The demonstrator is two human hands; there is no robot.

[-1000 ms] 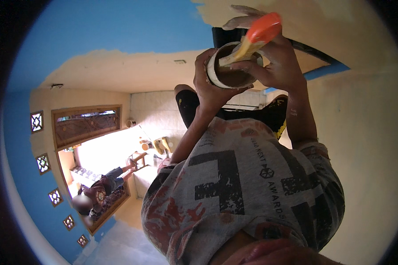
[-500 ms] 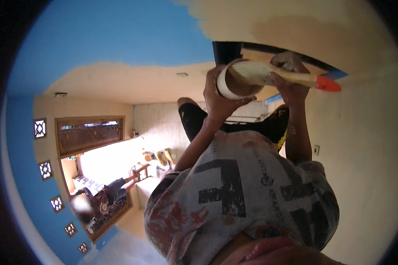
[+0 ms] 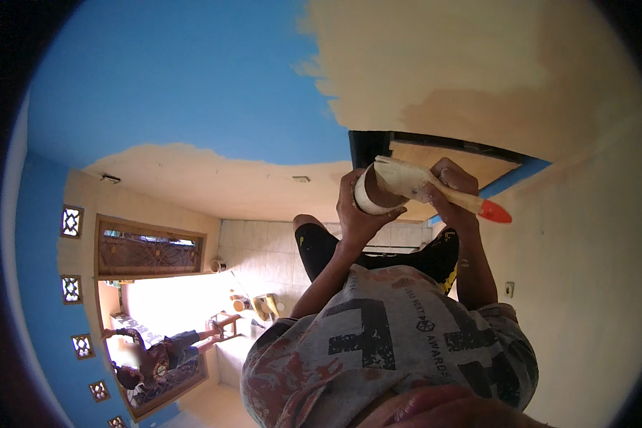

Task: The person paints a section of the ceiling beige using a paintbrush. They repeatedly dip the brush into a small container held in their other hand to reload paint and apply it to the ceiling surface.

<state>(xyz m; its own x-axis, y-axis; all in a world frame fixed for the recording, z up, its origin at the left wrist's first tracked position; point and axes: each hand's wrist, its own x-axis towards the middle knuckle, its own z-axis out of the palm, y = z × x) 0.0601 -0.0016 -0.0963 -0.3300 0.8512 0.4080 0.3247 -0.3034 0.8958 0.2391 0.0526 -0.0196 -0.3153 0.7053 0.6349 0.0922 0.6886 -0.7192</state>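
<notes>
A small white paint pot (image 3: 364, 198), tilted so that its brownish inside shows, sits in my left hand (image 3: 352, 218), whose fingers and thumb wrap round its side. My right hand (image 3: 455, 184) grips a wide paintbrush (image 3: 446, 192) with a pale wooden handle and a red tip. The brush's pale, paint-covered head lies across the mouth of the pot, at its rim. How much paint the pot holds cannot be seen. Both hands are in front of my chest, close to each other.
Ahead stands a wall, part blue (image 3: 214, 78), part beige (image 3: 421, 57) with a ragged border. A dark-framed wooden panel (image 3: 456, 167) is just beyond my hands. At the left, another person (image 3: 164, 357) stands on a wooden stool (image 3: 225, 326) by a bright doorway. Several containers lie near the stool.
My hands, the pot and the brush sit lower in the picture, as does the whole room. The brush's red end now points further down. The other person's arm is raised to the door frame.
</notes>
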